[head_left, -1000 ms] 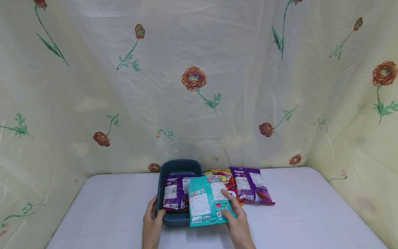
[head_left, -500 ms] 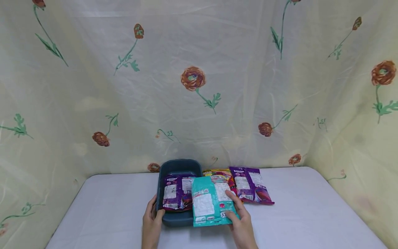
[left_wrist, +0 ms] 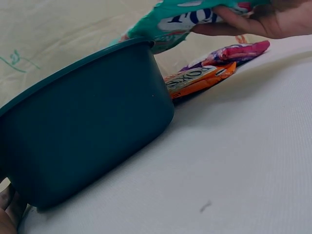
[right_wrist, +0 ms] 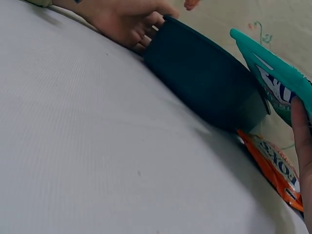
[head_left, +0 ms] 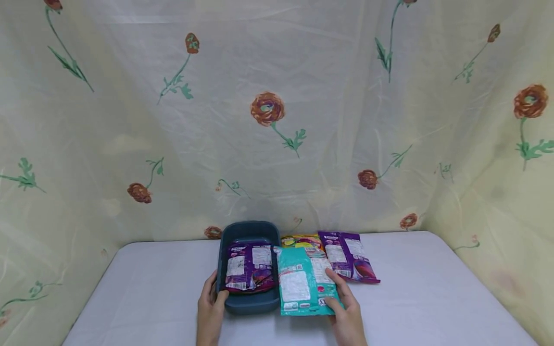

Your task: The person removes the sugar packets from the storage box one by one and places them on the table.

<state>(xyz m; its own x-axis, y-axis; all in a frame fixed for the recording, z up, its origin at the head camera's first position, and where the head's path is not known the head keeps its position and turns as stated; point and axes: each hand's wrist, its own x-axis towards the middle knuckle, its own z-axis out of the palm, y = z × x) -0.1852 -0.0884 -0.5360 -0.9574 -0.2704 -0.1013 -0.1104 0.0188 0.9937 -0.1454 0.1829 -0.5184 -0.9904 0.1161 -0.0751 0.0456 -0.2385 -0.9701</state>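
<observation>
My left hand [head_left: 212, 303] grips the near left wall of a dark blue plastic bin [head_left: 252, 304], thumb over the rim. Inside the bin lies a purple candy bag [head_left: 248, 267], its printed back up. My right hand [head_left: 346, 307] holds a teal candy bag [head_left: 298, 278] by its right side, thumb on top. That bag hangs above the table just right of the bin, its left edge by the rim. In the left wrist view the teal bag [left_wrist: 175, 22] is raised over the bin's far corner, with the right hand's fingers [left_wrist: 239, 22] under it.
Behind the teal bag, an orange-yellow candy bag [head_left: 298, 240] lies partly hidden on the white table [head_left: 160, 283]. Another purple candy bag [head_left: 349, 257] lies beside it to the right. A flowered curtain [head_left: 316, 192] hangs along the table's back edge.
The right hand has carried the teal bag rightward, off the bin, uncovering more of the purple bag inside. The left hand keeps its grip on the bin.
</observation>
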